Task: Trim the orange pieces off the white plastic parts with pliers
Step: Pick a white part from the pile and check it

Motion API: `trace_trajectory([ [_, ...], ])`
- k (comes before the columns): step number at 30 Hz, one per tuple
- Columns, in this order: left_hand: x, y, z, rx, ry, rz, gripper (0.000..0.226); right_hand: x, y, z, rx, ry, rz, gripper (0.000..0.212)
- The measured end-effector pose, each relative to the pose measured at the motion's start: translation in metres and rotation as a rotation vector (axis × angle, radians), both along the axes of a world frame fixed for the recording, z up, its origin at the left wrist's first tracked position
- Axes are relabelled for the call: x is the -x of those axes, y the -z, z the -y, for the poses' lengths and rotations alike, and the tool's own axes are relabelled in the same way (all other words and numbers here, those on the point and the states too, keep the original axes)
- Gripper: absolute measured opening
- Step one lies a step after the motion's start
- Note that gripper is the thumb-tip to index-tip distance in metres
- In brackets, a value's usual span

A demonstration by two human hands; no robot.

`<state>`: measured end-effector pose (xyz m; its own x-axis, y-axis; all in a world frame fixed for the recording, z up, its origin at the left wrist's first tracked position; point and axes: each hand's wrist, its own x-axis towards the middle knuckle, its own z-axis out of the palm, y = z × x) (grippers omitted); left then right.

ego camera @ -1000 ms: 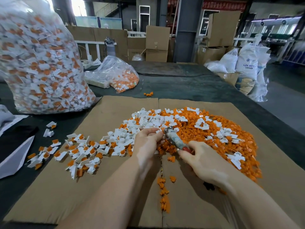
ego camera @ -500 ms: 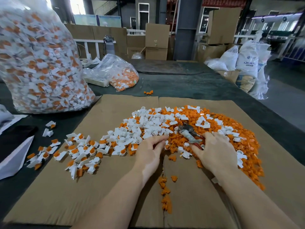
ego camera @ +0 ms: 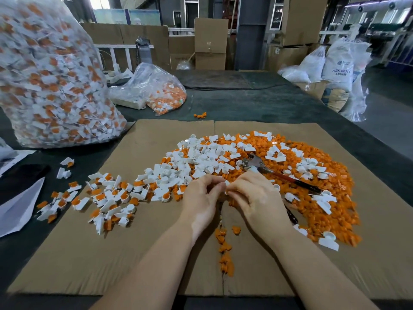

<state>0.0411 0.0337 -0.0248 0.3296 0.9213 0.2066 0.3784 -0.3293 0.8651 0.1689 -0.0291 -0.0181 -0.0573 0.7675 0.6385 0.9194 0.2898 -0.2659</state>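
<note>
The big clear bag point(ego camera: 53, 81) of untrimmed parts is standing at the far left of the table, and a smaller bag point(ego camera: 156, 90) is lying behind the cardboard sheet point(ego camera: 89, 253). On the cardboard a wide orange heap point(ego camera: 317, 211) of cut-off bits is spreading to the right, with white parts point(ego camera: 201, 162) lying over its left half and a looser scatter of white-and-orange parts point(ego camera: 107, 198) trailing off to the left.

The pliers point(ego camera: 268, 171) are lying on the heap just beyond the right hand point(ego camera: 257, 198), touched by neither hand. The left hand point(ego camera: 201, 198) and the right are meeting fingertip to fingertip, both curling in and pinching what looks like one small white piece point(ego camera: 226, 182) between them; it is mostly hidden, so I cannot tell whether any orange is on it.

To do this step well, I judge the piece wants turning until its orange joint is facing outward, held firmly in the left fingers alone, so the right is free for reaching the pliers close by.
</note>
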Motion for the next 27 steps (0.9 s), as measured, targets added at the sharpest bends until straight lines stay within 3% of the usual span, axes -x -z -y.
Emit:
trace_trajectory([
  [13, 0.015, -0.002, 0.008, -0.153, -0.183, -0.092, 0.015, -0.001, 0.009, 0.000, -0.084, 0.121, -0.115, 0.009],
  [18, 0.051, -0.011, -0.002, -0.119, -0.254, -0.281, 0.011, -0.001, 0.010, 0.000, -0.081, 0.137, -0.112, 0.005],
  [27, 0.071, -0.014, -0.014, -0.281, -0.444, -0.588, 0.015, 0.001, 0.012, 0.002, 0.035, 0.132, -0.036, 0.010],
])
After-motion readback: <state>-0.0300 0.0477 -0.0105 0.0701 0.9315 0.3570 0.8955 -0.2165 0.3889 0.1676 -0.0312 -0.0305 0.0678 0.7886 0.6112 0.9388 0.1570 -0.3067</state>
